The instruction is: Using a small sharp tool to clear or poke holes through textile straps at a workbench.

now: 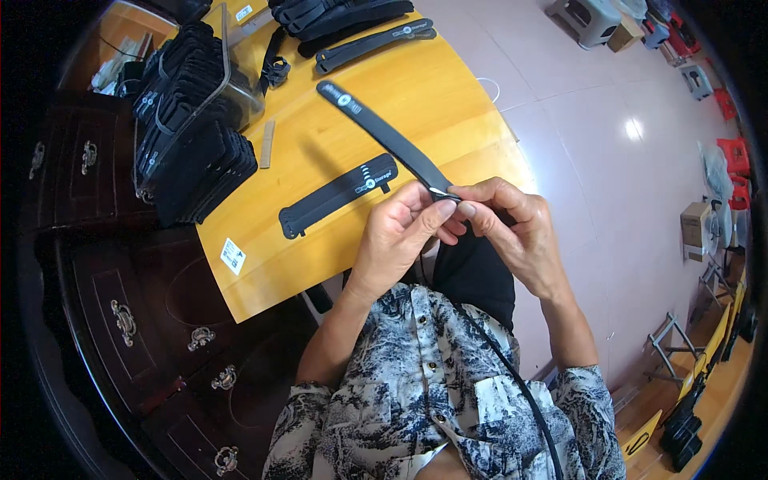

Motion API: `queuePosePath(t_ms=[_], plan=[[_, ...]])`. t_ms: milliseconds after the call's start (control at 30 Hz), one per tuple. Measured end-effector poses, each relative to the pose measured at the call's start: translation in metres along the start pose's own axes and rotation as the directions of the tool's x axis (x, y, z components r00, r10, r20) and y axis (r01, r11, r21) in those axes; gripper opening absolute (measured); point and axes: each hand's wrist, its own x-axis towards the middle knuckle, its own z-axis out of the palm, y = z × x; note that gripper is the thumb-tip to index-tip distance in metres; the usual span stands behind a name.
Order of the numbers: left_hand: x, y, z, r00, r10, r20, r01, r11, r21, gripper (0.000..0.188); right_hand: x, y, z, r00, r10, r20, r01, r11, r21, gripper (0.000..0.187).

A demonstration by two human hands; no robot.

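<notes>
A long black fabric strap (388, 136) with white printing slants up from my fingers, its far end over the wooden table. My left hand (400, 236) pinches the near end between thumb and fingers. From the other side, my right hand (512, 228) grips that same end, thumb and forefinger close to the left thumb. A small white piece (438, 193) shows at the pinched end; what it is I cannot tell. Just left of my hands, a flat black strap (324, 200) with white printing and small side tabs lies on the table.
A clear plastic bin (244, 92) packed with black straps stands on the table (432, 88) at left. More black straps (376, 44) lie at the far edge, near a tan strip (267, 144). Dark drawers (120, 320) flank the left; stools and boxes line the floor at right.
</notes>
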Motion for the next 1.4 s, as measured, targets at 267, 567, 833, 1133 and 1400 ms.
queuePosePath(t_ms=[267, 567, 833, 1133, 1400], plan=[[-0.009, -0.006, -0.007, 0.999, 0.046, -0.003, -0.045, 0.980, 0.192, 0.026, 0.001, 0.000, 0.002, 0.996, -0.079, -0.035, 0.076, 0.995, -0.066, 0.014], [-0.011, -0.001, -0.010, 0.999, 0.013, -0.050, -0.005, 0.989, 0.148, 0.029, 0.016, 0.002, 0.000, 0.989, -0.146, -0.016, 0.138, 0.958, -0.252, 0.016], [-0.009, -0.004, 0.000, 0.972, 0.199, -0.122, -0.168, 0.959, 0.227, 0.031, 0.008, -0.010, 0.011, 0.995, -0.089, 0.051, 0.089, 0.996, 0.008, 0.015], [-0.022, 0.005, 0.003, 0.991, 0.131, 0.006, -0.131, 0.980, 0.152, 0.043, 0.015, -0.013, 0.008, 0.996, -0.091, 0.021, 0.091, 0.996, 0.000, 0.049], [-0.016, 0.007, 0.012, 0.999, 0.028, 0.027, -0.030, 0.997, 0.076, 0.036, 0.024, 0.000, 0.015, 0.992, -0.020, -0.124, 0.036, 0.991, 0.131, 0.013]])
